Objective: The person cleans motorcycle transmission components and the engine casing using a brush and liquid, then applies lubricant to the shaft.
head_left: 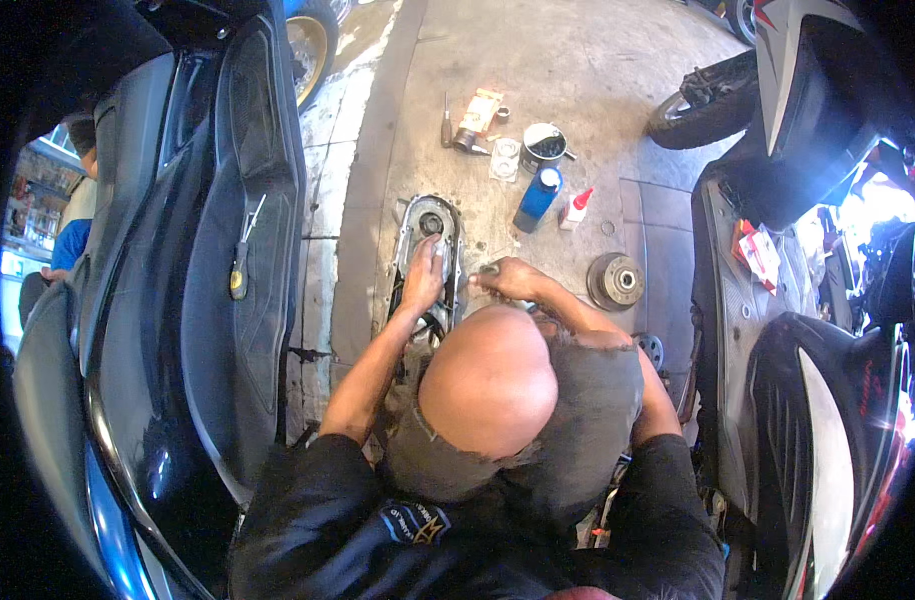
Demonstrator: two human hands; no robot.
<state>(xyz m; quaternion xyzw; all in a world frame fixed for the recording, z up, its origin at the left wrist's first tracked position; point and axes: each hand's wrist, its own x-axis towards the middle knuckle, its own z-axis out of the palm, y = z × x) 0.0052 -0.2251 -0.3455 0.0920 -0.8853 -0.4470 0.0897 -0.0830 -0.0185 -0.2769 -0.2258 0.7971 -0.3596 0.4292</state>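
Observation:
My left hand (425, 272) lies with its fingers stretched out over a long oval metal engine cover (413, 218). The cover rests on the floor, and a round opening shows at its far end, just past my fingertips. Part of its near end is hidden by my hand and bent knee. To the right of the cover, my right hand (513, 279) is closed, with thumb and fingers curled together. What it pinches, if anything, is too small to make out. A round metal clutch drum (616, 281) sits on the floor to the right of that hand.
Beyond my hands stand a blue bottle (539, 200), a small white bottle with red cap (577, 209) and an open can (544, 147). Near them lies an orange packet (481, 108). Scooters flank me; a screwdriver (241, 262) rests on the left one's footboard.

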